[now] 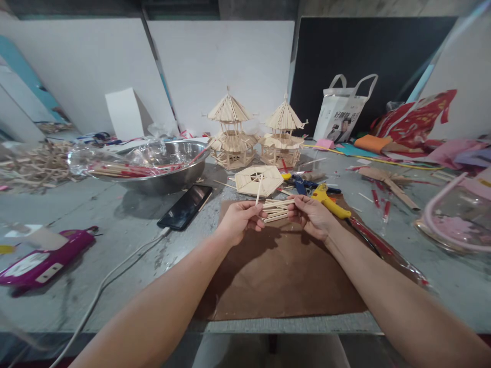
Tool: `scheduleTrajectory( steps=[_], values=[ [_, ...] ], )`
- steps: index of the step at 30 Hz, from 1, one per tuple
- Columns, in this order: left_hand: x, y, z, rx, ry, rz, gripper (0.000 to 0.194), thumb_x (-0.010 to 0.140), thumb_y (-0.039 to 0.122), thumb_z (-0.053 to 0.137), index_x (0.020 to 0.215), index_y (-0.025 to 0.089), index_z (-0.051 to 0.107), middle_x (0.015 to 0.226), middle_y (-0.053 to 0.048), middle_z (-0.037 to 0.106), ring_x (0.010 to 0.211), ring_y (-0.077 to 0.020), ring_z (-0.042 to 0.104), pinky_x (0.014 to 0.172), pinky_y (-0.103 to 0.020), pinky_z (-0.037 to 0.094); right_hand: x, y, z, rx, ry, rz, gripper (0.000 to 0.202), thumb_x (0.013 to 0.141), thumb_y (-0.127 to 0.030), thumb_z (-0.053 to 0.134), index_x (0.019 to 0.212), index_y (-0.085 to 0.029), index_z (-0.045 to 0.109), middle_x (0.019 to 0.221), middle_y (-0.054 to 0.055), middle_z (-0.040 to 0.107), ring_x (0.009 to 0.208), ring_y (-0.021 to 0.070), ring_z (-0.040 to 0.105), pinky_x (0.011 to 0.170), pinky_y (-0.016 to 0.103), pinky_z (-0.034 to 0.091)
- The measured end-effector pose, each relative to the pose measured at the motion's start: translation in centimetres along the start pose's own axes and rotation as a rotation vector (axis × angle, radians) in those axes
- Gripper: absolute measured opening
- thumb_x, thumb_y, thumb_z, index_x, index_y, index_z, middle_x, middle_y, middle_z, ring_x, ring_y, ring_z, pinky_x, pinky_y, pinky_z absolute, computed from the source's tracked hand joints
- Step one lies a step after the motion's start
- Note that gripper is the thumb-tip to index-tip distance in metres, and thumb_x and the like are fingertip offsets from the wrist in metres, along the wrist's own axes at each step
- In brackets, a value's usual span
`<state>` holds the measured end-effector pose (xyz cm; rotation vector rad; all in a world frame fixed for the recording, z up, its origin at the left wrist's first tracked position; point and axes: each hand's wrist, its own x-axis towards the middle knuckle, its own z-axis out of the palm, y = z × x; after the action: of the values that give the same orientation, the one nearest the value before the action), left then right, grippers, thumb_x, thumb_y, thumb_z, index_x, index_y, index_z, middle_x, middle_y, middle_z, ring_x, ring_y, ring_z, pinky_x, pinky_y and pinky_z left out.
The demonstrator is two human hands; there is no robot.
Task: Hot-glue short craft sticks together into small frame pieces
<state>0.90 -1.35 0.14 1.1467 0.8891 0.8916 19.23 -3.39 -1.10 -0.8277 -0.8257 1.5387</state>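
Several thin wooden sticks [276, 209] lie across the space between my hands, above the brown mat [284, 271]. My left hand [242, 221] is closed on their left ends, and one stick [260, 190] rises steeply from its fingertips. On the right side, my right hand [310, 215] pinches the other ends. Just behind the sticks rests a flat hexagonal wooden panel [245, 180] with an opening at its centre. Two stick-built pagodas [231, 140] stand farther back.
A yellow glue gun [330, 202] lies beside my right hand. Left of the mat are a phone [185, 207] with a cable, a metal bowl [153, 179] and a purple power strip [57, 258]. A glass container [456, 225] stands at the right.
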Motion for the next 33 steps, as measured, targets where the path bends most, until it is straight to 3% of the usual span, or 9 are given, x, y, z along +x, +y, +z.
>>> scheduleTrajectory(
  steps=[24,33],
  values=[
    [-0.05,0.14,0.03,0.002,0.005,-0.005,0.015,0.064,0.022,0.057,0.070,0.010,0.054,0.061,-0.003,0.058,0.040,-0.0065,0.051,0.036,-0.017,0.041,0.00,0.07,0.22,0.019,0.026,-0.013,0.010,0.074,-0.012,0.047,0.071,-0.014,0.056,0.053,-0.001,0.061,0.046,0.0081,0.058,0.047,0.019,0.050],
    [0.09,0.12,-0.03,0.029,0.028,0.017,0.016,0.065,0.024,0.057,0.069,0.010,0.054,0.063,-0.003,0.058,0.040,-0.0062,0.050,0.037,-0.018,0.041,-0.10,-0.38,0.18,-0.022,0.000,0.014,0.016,0.077,-0.019,0.042,0.079,-0.015,0.057,0.065,0.002,0.064,0.051,0.0097,0.059,0.050,0.021,0.049]
  ],
)
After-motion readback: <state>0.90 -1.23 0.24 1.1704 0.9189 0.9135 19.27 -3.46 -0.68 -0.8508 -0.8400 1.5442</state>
